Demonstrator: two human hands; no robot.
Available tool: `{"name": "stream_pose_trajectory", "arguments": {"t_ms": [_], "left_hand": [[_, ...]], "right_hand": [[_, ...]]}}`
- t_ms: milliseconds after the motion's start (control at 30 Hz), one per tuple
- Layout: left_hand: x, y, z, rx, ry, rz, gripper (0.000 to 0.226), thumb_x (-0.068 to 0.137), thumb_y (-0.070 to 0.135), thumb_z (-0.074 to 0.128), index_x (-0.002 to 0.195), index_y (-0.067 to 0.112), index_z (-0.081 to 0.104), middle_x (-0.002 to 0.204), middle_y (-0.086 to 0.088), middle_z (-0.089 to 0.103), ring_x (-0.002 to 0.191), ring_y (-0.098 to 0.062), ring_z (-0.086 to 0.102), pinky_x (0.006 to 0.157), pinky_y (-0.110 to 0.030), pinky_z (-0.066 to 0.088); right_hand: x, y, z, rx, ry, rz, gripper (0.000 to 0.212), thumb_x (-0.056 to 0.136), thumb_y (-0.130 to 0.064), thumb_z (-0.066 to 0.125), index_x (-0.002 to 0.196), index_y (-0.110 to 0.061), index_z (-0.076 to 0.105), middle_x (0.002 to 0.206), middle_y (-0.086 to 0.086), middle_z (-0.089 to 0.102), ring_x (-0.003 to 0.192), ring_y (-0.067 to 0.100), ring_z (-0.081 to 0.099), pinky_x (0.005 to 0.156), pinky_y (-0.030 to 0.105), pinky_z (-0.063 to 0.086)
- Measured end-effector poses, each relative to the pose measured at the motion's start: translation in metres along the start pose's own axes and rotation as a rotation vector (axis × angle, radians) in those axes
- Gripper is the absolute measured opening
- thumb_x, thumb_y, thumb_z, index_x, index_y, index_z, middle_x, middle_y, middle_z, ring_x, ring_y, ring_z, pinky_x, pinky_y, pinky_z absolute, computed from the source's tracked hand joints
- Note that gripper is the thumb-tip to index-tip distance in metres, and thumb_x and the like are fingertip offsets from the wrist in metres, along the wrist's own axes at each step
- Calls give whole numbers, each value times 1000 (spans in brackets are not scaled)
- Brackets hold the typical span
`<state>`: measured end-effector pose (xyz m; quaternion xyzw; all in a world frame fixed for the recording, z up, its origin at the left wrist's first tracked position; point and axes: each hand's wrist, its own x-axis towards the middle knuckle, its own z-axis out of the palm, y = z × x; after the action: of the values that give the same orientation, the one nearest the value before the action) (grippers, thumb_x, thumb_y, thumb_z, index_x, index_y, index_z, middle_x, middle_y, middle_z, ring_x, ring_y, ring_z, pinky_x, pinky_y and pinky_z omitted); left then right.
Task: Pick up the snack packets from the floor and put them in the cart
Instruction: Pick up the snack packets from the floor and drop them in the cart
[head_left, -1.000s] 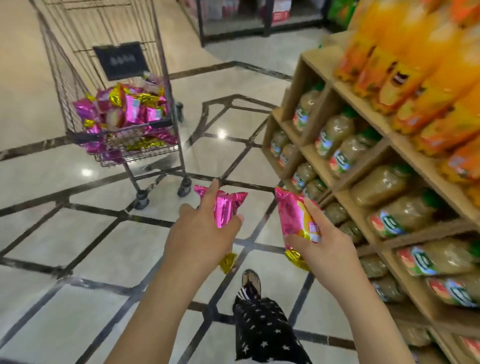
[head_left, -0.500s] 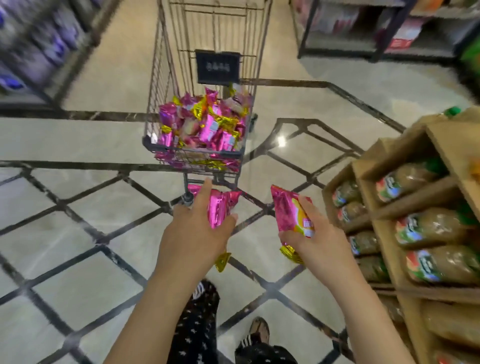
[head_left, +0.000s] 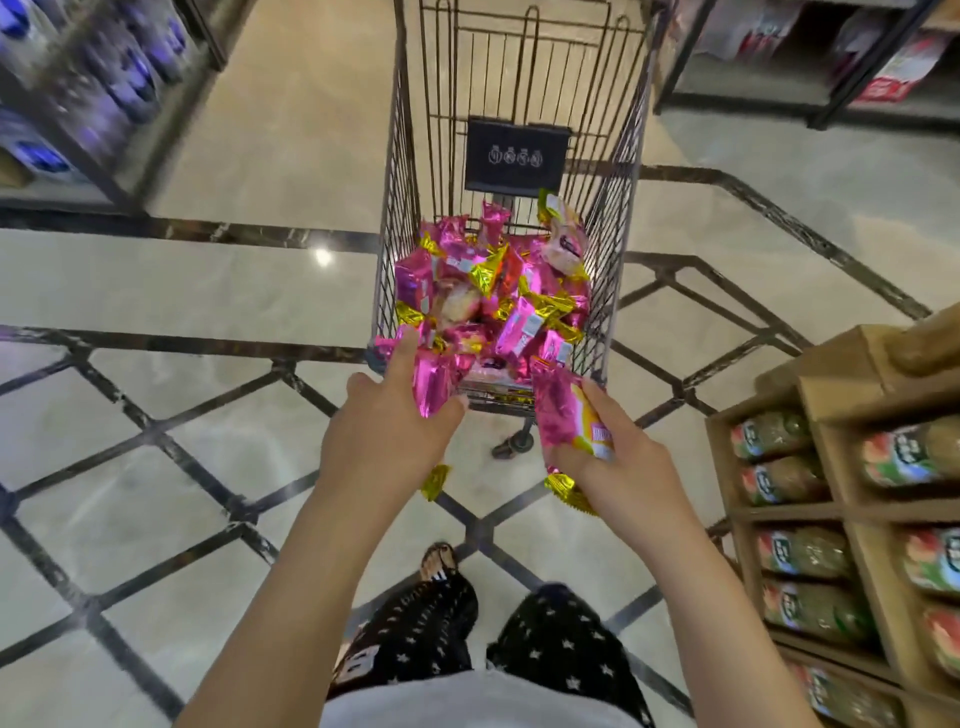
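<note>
Left hand (head_left: 387, 436) has its fingers curled round a pink foil packet (head_left: 434, 382), with one finger pointing up along its edge. Right hand (head_left: 628, 467) is pinching a second packet (head_left: 569, 421) between thumb and fingers, and that one's gold crimped end sticks out under the palm. Both packets are up at the near end of the cart (head_left: 395, 208), dead on 12 o'clock from the hands, just about level with the rim.

If it were me, I'd push both hands a bit further toward 12 so they're properly over the basket before letting go. The pile (head_left: 493, 291) in there is heaped toward the near end, and foil this slick would probably slide back out over the edge. Aim for the middle of the heap and drop low.

The packets themselves are shiny pink wrappers with gold pinched ends, puffy and light-looking, some with an orange-yellow panel. I can't spot any more on the floor (head_left: 156, 291) from here. Drinks shelf (head_left: 831, 395) is at 3 o'clock, so keep that elbow in.
</note>
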<state>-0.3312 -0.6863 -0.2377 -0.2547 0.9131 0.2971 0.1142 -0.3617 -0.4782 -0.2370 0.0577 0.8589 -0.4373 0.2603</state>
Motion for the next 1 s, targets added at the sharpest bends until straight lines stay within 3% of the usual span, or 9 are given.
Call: {"name": "stream_pose_trajectory", "arguments": {"t_ms": [133,267,433,633,767,867,1000], "left_hand": [[42,0,-6,-2,-7,3,81,91,62,49,154,42,2,126,-15,48,112,-35,54,87,-35,44],[84,6,-2,13,-27,-21,82,91,61,50,154,41,2,132,-18,45,114,-37,53,89,-38,46],[139,28,-3,28,-28,-47,83,90,62,51,153,42,1,139,-20,43,118,-37,53,94,-40,47],[205,64,-12,31,-19,2,80,91,61,49,153,42,3,142,-16,41,121,-34,52,97,-42,45],[233,68,-5,-1,-62,7,87,90,60,52,154,38,-2,152,-14,34,135,-32,41,104,-45,40],[235,64,-2,56,-129,26,91,90,60,52,154,35,-7,153,-13,31,138,-31,37,105,-44,39],[231,60,1,95,-235,98,87,92,55,53,155,32,-2,151,-11,34,136,-29,37,105,-41,38]], "right_hand": [[32,-15,5,-41,0,52,75,85,-40,68,147,-47,28,112,-7,53,104,18,54,87,32,47],[80,-19,6,-57,11,72,76,86,-42,65,149,-47,22,129,-4,55,108,19,55,83,31,46],[150,-35,-2,-75,17,81,80,88,-45,64,152,-44,16,148,-3,43,130,23,46,96,34,42],[225,-59,-18,-115,110,36,82,88,-46,63,153,-42,13,141,7,48,125,26,48,93,36,44],[256,-59,-19,-151,176,79,88,85,-51,65,154,-37,12,127,13,46,102,24,49,87,34,42],[257,-43,-19,-321,170,207,93,80,-62,65,153,-29,18,123,17,48,117,37,46,96,43,43],[231,-24,-13,-307,126,318,72,86,-49,65,145,-20,36,120,20,55,118,37,49,92,38,43]]}}
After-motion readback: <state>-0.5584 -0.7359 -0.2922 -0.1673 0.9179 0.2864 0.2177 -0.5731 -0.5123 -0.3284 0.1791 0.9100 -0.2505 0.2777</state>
